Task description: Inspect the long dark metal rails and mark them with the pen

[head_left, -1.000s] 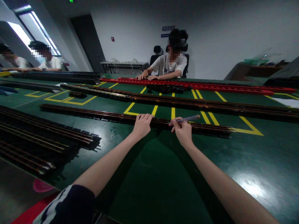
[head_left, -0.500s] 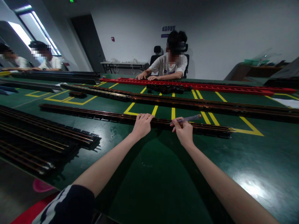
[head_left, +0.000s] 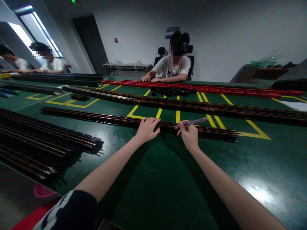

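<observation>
A long dark rail strip (head_left: 110, 120) with thin coppery rods along it lies across the green table in front of me. My left hand (head_left: 146, 130) rests on its near edge, fingers laid over the top and thumb apart, gripping nothing that I can see. To the right, my right hand (head_left: 189, 134) is closed around a slim screwdriver (head_left: 196, 121) with a clear handle. The handle slants up to the right; the thin end points left, low over the strip. Whether its tip touches the strip I cannot tell.
Several similar strips (head_left: 48, 135) lie at the left. Another long strip (head_left: 182, 103) runs behind mine. Farther back are a dark heap of parts (head_left: 171, 91) and red ladder-like frames (head_left: 216, 89). A person (head_left: 176, 67) sits opposite; two others sit far left.
My left hand has shifted slightly right along the strip, and its thumb now stands out from the fingers. The right hand and screwdriver have barely moved.
</observation>
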{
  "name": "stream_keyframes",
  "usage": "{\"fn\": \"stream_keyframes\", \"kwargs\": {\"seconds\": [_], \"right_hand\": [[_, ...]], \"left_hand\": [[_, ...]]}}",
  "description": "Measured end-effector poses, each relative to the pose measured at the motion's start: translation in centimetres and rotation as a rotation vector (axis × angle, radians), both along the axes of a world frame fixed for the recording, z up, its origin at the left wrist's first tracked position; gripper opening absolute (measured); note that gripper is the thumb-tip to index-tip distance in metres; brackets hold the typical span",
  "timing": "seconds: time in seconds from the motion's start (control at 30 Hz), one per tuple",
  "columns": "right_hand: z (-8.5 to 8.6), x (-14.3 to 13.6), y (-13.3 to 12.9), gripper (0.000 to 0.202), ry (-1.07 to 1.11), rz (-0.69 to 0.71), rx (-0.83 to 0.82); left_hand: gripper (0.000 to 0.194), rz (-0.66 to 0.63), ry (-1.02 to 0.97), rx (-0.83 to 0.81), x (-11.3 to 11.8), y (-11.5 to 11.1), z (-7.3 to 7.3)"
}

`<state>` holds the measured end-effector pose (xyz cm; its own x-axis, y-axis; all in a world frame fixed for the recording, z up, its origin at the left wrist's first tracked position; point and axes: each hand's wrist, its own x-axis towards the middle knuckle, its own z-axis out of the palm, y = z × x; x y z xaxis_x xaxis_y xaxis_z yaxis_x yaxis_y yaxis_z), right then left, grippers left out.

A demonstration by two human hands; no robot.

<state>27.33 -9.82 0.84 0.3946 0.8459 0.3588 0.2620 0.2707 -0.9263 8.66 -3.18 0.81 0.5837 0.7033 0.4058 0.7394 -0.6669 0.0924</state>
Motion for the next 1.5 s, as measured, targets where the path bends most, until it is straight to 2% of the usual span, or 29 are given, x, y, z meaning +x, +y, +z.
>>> {"fn": "stream_keyframes", "kwargs": {"seconds": [0.47,0.87,1.17,1.5], "right_hand": [[-0.26,0.08,0.13,0.037,-0.001,0.011,0.027],[-0.74,0.2,0.43,0.042,-0.004,0.023,0.047],[-0.2,0.02,0.27,0.04,0.016,0.033,0.023],[-0.41,0.16,0.19,0.039,-0.025,0.036,0.036]], "left_hand": [[0.041,0.026,0.037,0.057,0.04,0.33,-0.41],[0.037,0.04,0.04,0.084,0.11,0.25,-0.44],[0.035,0.068,0.04,0.085,0.37,0.07,-0.49],[0.035,0.062,0.028,0.067,0.39,0.04,-0.48]]}}
